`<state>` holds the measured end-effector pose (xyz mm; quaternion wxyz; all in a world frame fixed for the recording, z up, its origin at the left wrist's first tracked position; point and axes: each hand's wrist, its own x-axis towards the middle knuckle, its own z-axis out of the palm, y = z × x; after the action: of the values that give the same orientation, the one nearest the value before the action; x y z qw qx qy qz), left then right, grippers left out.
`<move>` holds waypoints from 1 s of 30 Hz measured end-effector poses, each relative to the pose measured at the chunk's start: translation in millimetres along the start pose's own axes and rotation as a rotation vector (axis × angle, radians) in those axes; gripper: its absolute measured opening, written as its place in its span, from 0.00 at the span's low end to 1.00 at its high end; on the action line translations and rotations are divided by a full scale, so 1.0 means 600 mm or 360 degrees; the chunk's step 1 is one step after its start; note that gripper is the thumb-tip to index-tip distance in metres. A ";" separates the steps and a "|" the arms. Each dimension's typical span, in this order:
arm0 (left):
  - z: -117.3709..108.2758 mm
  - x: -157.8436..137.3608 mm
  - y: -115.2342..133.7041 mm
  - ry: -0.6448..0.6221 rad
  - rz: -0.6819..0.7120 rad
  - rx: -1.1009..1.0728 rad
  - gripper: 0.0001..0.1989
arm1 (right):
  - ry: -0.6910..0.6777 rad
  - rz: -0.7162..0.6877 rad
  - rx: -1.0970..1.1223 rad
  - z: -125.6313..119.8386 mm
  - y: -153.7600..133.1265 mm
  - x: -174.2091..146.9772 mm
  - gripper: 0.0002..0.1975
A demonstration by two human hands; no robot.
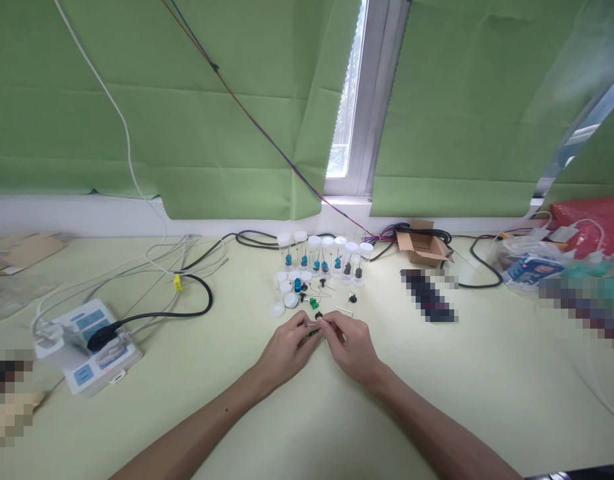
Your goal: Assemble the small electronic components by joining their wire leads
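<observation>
My left hand (289, 343) and my right hand (351, 340) meet low over the table, fingers closed in a pinch. Between them shows a small green part (314, 332), mostly covered by my left fingers. A thin metal rod (311, 325) runs across to my right fingertips; its exact kind is too small to tell. Just beyond the fingertips is a small black knob-like piece (319, 315). Another green part (314, 303) lies behind it, near a blue part (297, 285) and a bent metal rod (344, 311).
Several clear tubes with white caps (327, 257) stand in a row behind the hands. Loose white caps (291, 301) lie at left. A power strip (89, 347) with cables sits farther left. An opened cardboard box (421, 245) and a pixelated dark object (427, 295) are at right.
</observation>
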<state>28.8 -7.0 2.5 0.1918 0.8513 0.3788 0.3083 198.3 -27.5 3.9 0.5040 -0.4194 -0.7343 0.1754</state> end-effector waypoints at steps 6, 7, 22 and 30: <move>0.000 0.000 0.002 -0.0039 -0.0028 0.0027 0.14 | -0.0027 0.0039 -0.0005 0.000 -0.001 0.002 0.11; 0.000 0.000 0.001 -0.0050 -0.0030 0.0041 0.14 | -0.0025 0.0044 -0.0004 0.000 -0.001 0.002 0.11; -0.001 0.003 0.002 -0.0113 -0.0051 0.0027 0.14 | 0.0053 0.0133 0.0044 -0.001 -0.004 0.006 0.11; 0.000 0.002 0.000 -0.0108 -0.0045 0.0042 0.14 | -0.0198 0.0179 -0.0029 0.000 0.000 0.005 0.06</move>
<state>29.5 -6.0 3.3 0.1976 0.8582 0.3882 0.2715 197.7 -25.0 5.8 0.4430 -0.4528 -0.7411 0.2224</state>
